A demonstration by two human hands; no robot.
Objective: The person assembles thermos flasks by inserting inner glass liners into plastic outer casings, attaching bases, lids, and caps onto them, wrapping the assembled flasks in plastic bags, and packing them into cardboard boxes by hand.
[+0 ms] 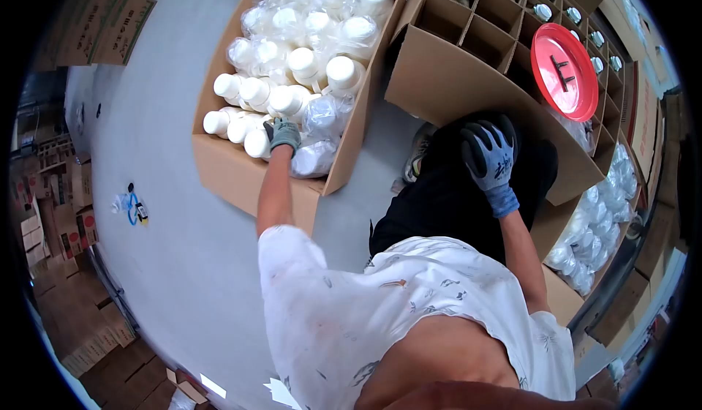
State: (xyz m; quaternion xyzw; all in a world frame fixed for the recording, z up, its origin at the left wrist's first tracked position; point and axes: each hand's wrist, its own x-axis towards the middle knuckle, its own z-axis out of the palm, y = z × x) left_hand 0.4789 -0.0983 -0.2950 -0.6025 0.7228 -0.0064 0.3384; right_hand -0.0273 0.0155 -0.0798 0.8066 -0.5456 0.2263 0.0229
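My left hand [283,133], in a grey-green work glove, reaches into an open cardboard box [232,177]. Its fingers are bent at the neck of a white capped bottle [257,144] in the front row and look closed on it; the fingertips are partly hidden. Around it stand several white bottles, some bare and some in clear plastic bags, such as a bagged bottle [319,24] farther back. Clear-wrapped bundles [314,157] lie just right of the hand. My right hand [489,152], in a blue and black glove, rests open on my dark-trousered knee, holding nothing.
To the right, a divided carton [446,73] holds several silver-capped bottles [542,12]. A red round lid [563,72] with a dark handle lies on its dividers. Plastic-wrapped items [592,227] fill another box. Stacked cartons [102,26] stand left; a blue strap [132,209] lies on the floor.
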